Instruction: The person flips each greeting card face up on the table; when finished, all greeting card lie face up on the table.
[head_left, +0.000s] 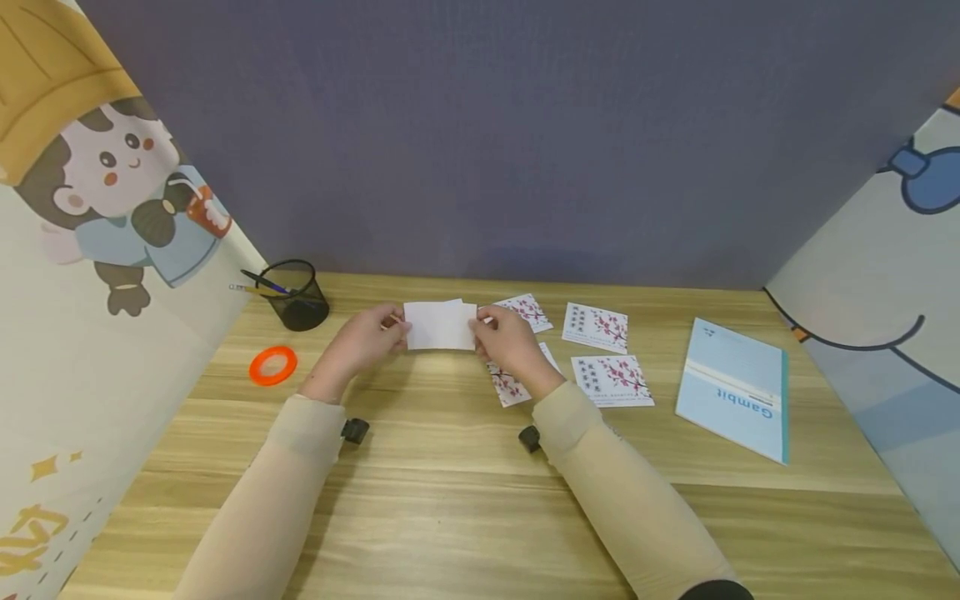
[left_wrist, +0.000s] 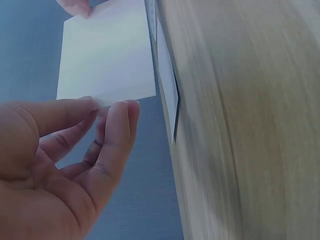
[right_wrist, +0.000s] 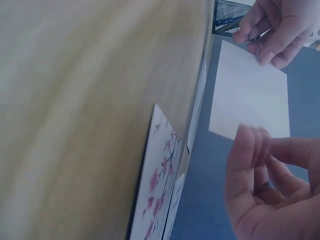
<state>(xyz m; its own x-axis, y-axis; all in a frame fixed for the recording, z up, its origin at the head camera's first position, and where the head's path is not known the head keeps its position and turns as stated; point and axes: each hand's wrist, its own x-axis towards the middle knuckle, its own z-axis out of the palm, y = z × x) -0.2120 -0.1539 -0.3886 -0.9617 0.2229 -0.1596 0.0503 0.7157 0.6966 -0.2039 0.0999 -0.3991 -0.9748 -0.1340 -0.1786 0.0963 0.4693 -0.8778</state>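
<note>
A blank white card (head_left: 440,327) is held up above the table between both hands, its plain side toward me. My left hand (head_left: 375,333) pinches its left edge between thumb and fingers. At the opposite edge, my right hand (head_left: 504,337) pinches it the same way. Both grips also show in the wrist views, where the card (left_wrist: 107,52) looks flat and unbent. A second white piece peeks out above the card in the head view, mostly hidden. Flowered cards lie near the right hand, one (head_left: 528,310) behind it and another (head_left: 508,387) partly under the wrist.
Two more flowered cards (head_left: 596,327) with printed characters lie further right. A light blue notebook (head_left: 731,387) is at the far right. On the left are an orange tape ring (head_left: 255,367) and a black mesh pen cup (head_left: 303,310). A grey partition (head_left: 480,150) rises behind the table.
</note>
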